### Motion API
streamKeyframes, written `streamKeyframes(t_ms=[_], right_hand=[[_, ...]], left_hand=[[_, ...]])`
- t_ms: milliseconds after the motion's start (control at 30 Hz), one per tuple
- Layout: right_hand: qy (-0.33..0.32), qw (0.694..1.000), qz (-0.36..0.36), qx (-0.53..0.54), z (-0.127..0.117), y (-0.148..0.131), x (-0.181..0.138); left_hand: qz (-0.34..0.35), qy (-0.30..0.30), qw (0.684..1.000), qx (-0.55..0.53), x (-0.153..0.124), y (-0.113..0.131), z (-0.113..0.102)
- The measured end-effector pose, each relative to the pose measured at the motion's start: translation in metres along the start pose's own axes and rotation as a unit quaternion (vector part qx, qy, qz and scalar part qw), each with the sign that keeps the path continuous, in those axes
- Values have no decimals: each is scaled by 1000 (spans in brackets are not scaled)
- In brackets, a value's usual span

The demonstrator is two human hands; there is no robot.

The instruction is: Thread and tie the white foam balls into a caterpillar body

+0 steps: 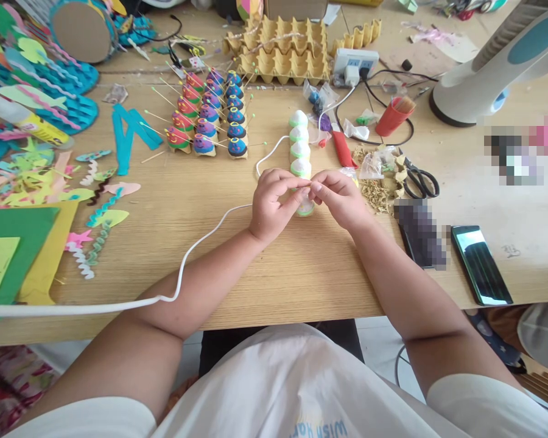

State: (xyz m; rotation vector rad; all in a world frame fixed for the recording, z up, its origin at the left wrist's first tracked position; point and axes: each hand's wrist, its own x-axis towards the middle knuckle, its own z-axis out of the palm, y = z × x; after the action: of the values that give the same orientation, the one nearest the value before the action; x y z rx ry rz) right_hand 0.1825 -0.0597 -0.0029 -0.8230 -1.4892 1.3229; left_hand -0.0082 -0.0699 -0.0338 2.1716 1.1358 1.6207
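Note:
My left hand point(274, 204) and my right hand point(340, 196) meet over the middle of the wooden table point(301, 274), fingertips pinched together. Between them sits a small white-and-green painted egg-carton cup point(305, 208), the nearest one in a row of such cups point(299, 141) running away from me. Both hands are closed on this nearest cup; whether they also pinch something smaller is hidden by the fingers. A white cable point(201, 243) passes under my left forearm.
Rows of painted cups with sticks point(210, 118) stand at the back, egg cartons point(281, 52) behind them. Paper cut-outs point(31, 176) fill the left. Scissors point(420, 179), a red cup point(393, 115), a phone point(480, 264) and a fan base point(466, 91) lie right.

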Motion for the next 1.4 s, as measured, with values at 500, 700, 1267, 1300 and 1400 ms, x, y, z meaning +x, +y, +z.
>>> streamKeyframes(t_ms=[500,700,1267,1300,1400], right_hand=[[-6,998,4,-55,1,0,-2],[-1,1000,-1,-1,2,0,-1],[15,999,2,-35,0,0,-1],[13,999,3,-32,0,0,-1],[-2,1000,8,-17,1,-2,-1]], left_hand=[[11,50,999,17,1,2,4],[11,41,999,5,1,3,4],[7,31,999,-21,0,0,2],[5,29,999,-19,0,-1,2],[1,27,1000,-13,0,-2,2]])
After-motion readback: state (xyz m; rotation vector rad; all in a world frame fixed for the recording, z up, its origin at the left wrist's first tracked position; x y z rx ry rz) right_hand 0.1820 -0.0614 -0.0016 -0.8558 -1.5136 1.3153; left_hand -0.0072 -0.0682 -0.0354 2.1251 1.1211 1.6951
